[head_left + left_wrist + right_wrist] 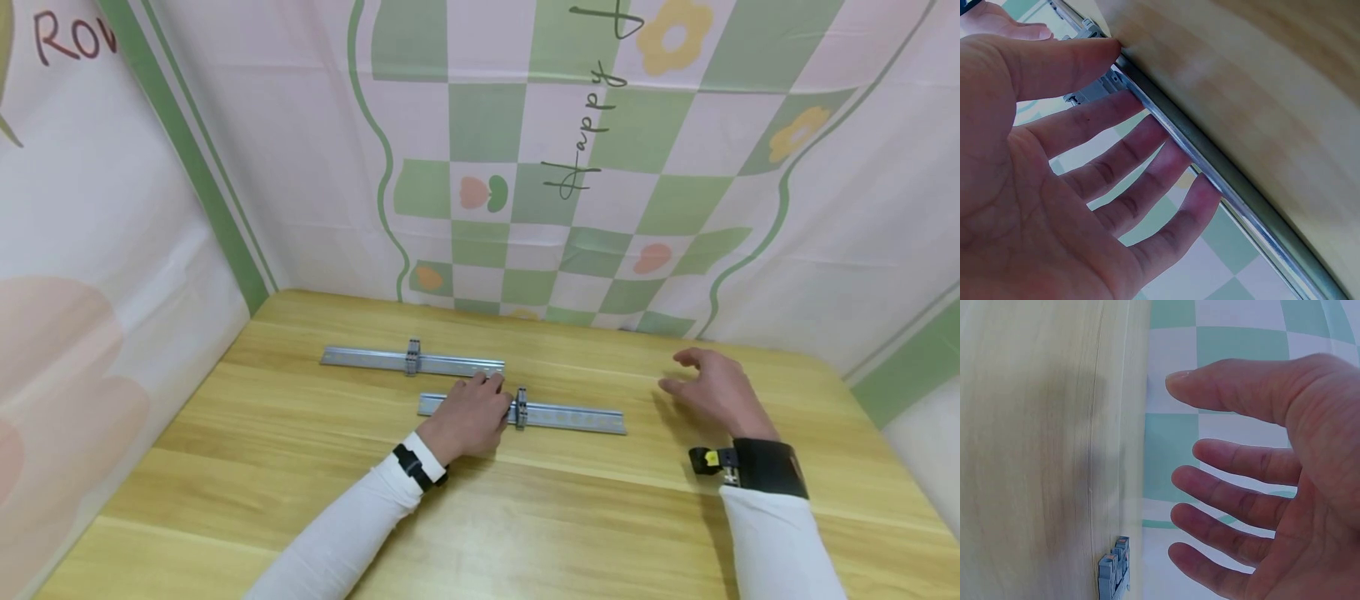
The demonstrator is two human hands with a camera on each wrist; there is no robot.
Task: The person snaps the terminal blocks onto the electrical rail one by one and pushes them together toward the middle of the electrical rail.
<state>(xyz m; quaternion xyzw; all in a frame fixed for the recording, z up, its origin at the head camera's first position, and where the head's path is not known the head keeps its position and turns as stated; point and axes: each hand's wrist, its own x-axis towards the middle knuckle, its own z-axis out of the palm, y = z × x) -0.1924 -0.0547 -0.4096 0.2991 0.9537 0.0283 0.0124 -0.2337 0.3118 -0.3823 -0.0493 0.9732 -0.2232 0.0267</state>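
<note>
My left hand (468,417) holds the nearer metal DIN rail (573,417), fingers bent down over it. In the left wrist view its thumb (1066,65) and fingertips meet the rail's edge (1241,206). Grey terminal blocks (521,408) are seated on this rail just right of the hand. Behind and to the left lies a second DIN rail (367,359), also carrying terminal blocks (412,357). Off to the right, my right hand (716,392) hovers over the table, thumb and fingers apart, holding nothing. Grey terminal blocks (1114,572) stand on the table in the right wrist view.
The wooden table (300,500) meets a printed cloth (487,125) along its back edge. Another stretch of cloth (112,233) hangs at the left side. A black strap with a small device (757,467) circles the right wrist.
</note>
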